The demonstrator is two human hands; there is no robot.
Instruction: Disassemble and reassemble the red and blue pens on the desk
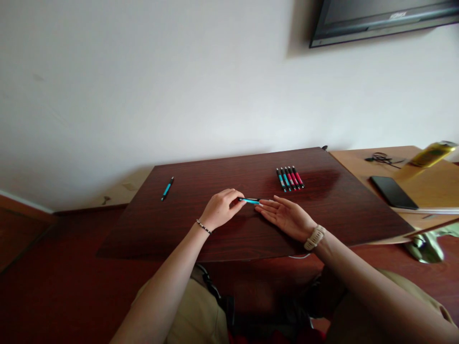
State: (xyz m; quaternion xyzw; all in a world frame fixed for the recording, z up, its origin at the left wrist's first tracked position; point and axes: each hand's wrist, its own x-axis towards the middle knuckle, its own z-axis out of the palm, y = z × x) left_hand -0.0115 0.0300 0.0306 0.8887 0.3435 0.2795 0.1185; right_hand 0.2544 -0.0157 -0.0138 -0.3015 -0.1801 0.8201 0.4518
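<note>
My left hand (223, 208) pinches one end of a blue pen (250, 201) with black parts, held level above the dark wooden table (215, 181). At the pen's other end is my right hand (287, 217), palm turned up and fingers stretched out. Its fingertips meet or nearly meet the pen; I cannot tell which. Beyond my right hand lies a neat row of several pens (289, 178), blue on the left and pink-red on the right. Another blue pen (167, 188) lies alone on the left part of the table.
On a lighter wooden table at the right (358, 160) lie a black phone (393, 192) and a coiled dark cable (383, 158); a yellow can (432, 154) stands there. A white wall (179, 86) rises behind, with a screen (387, 21) mounted at upper right.
</note>
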